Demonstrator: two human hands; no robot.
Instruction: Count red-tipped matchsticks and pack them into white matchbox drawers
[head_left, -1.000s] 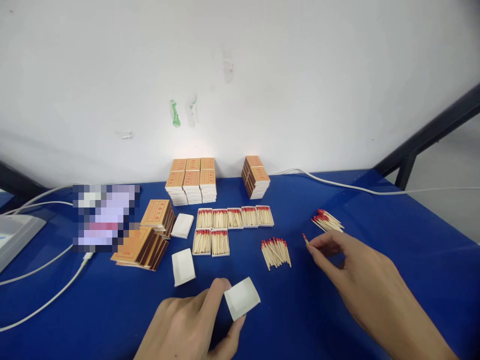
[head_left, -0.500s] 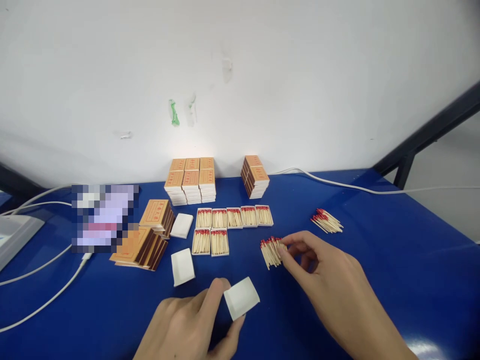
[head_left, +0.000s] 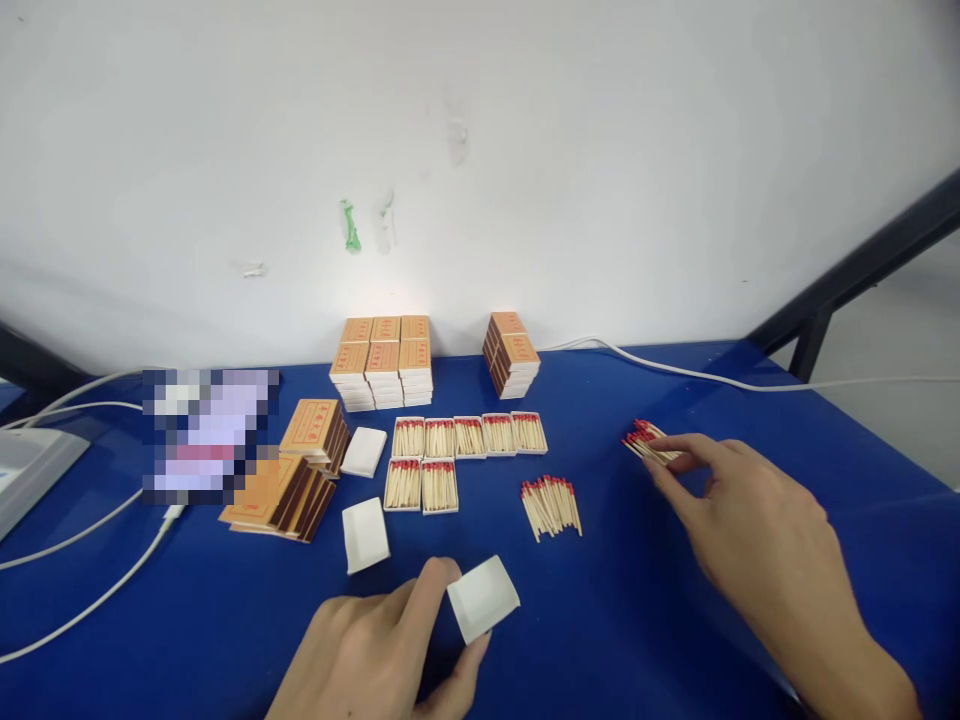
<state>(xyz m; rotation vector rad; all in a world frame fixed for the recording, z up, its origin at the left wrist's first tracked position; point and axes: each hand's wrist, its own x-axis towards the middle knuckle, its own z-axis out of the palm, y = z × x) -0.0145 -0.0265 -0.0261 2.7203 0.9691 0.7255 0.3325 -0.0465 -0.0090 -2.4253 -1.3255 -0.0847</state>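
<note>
Between the thumb and forefinger of my left hand (head_left: 390, 635) is a small white matchbox tray (head_left: 484, 598), tilted and with nothing in it. My right hand (head_left: 750, 520) reaches to the right-hand pile of red-tipped matches (head_left: 643, 438); thumb and forefinger are pinched on its matches, partly covering them. A second loose bunch of matches (head_left: 551, 506) lies on the table between the two hands. Several filled matchbox trays (head_left: 439, 485) stand in two rows beyond my left hand. Two more white trays, a nearer one (head_left: 366, 535) and a farther one (head_left: 364, 452), lie to their left.
Orange matchbox stacks stand near the wall, a wide stack (head_left: 382, 362) and a narrow stack (head_left: 511, 355). Matchbox sleeves (head_left: 281, 490) lie heaped at left beside a blurred-out device (head_left: 214, 430) with a white cable (head_left: 112, 630). Another cable (head_left: 675, 370) runs along the back right.
My right hand has moved from the middle bunch of matches to the right-hand pile. The middle bunch stays on the table, now uncovered. My left hand and its tray hold still.
</note>
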